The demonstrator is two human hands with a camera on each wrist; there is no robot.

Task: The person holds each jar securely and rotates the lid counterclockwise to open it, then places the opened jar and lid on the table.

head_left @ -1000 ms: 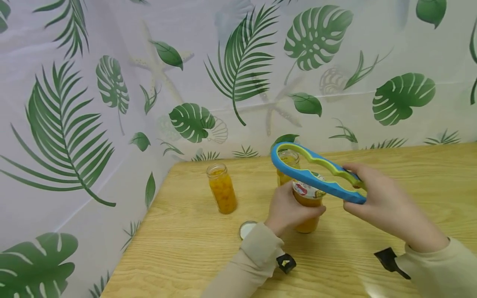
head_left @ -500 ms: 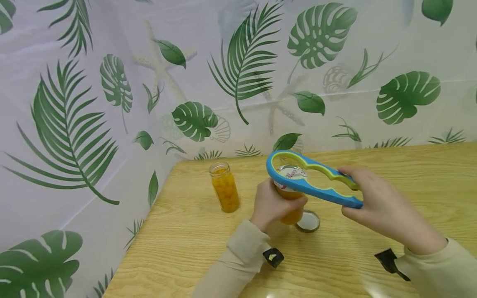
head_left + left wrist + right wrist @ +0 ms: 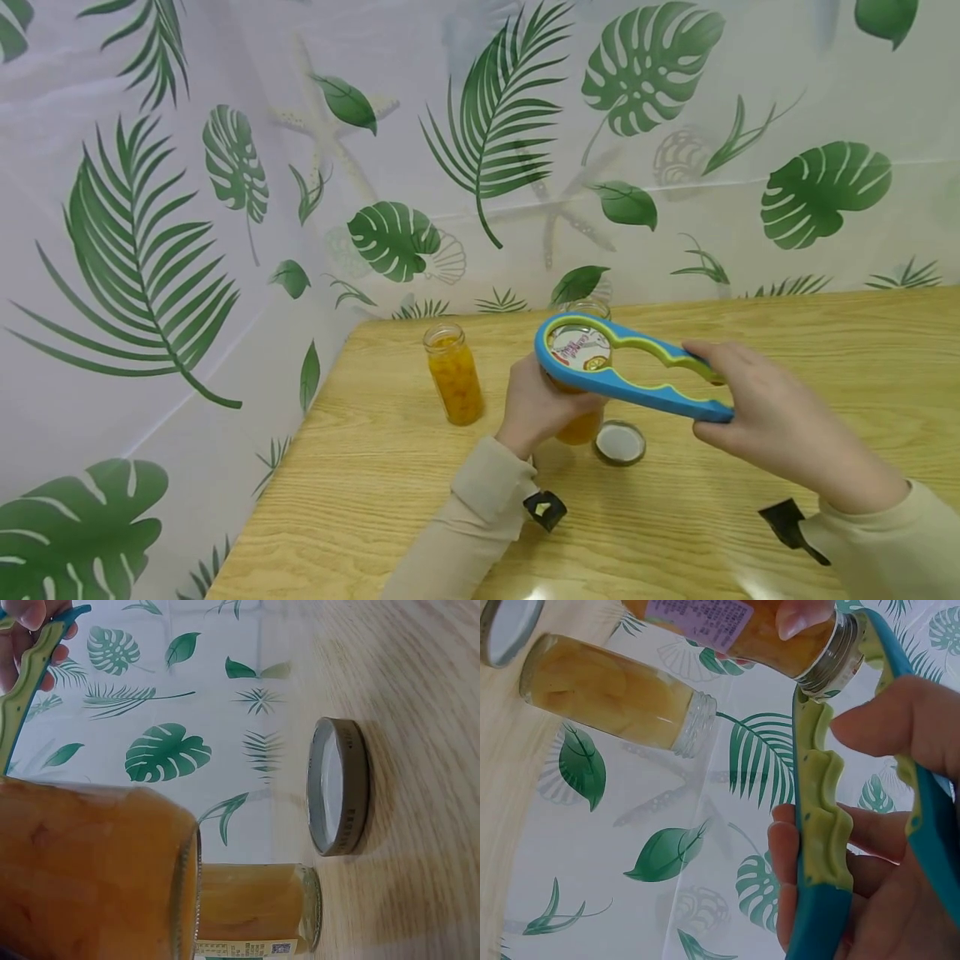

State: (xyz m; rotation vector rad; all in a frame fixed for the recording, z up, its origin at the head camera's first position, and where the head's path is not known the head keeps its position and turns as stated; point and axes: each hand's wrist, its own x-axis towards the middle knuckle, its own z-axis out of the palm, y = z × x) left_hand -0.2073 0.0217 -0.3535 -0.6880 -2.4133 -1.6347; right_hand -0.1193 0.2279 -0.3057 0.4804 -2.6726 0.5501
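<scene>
My left hand (image 3: pixel 528 408) grips a glass jar of orange fruit (image 3: pixel 581 429), raised off the table in the left wrist view. A printed lid (image 3: pixel 577 346) caps it. My right hand (image 3: pixel 780 417) holds a blue and yellow-green jar opener (image 3: pixel 652 400) by its two handle ends, which stand apart. The opener's rounded end surrounds the lid in the head view. In the right wrist view, the opener's scalloped inner edge (image 3: pixel 821 810) meets the lid's side; how tightly it fits, I cannot tell. My left fingers are mostly hidden behind the jar.
A lidless jar of orange fruit (image 3: pixel 455 379) stands at the left on the wooden table (image 3: pixel 360 467). Another lidless jar (image 3: pixel 615 694) stands behind the held one. One loose lid (image 3: pixel 620 443) lies on the table close by. Leaf-printed sheeting (image 3: pixel 675 233) borders the back and left.
My left hand has moved left with the jar, uncovering the loose lid. The opener has lowered slightly, and its rounded end has come around the jar's lid.
</scene>
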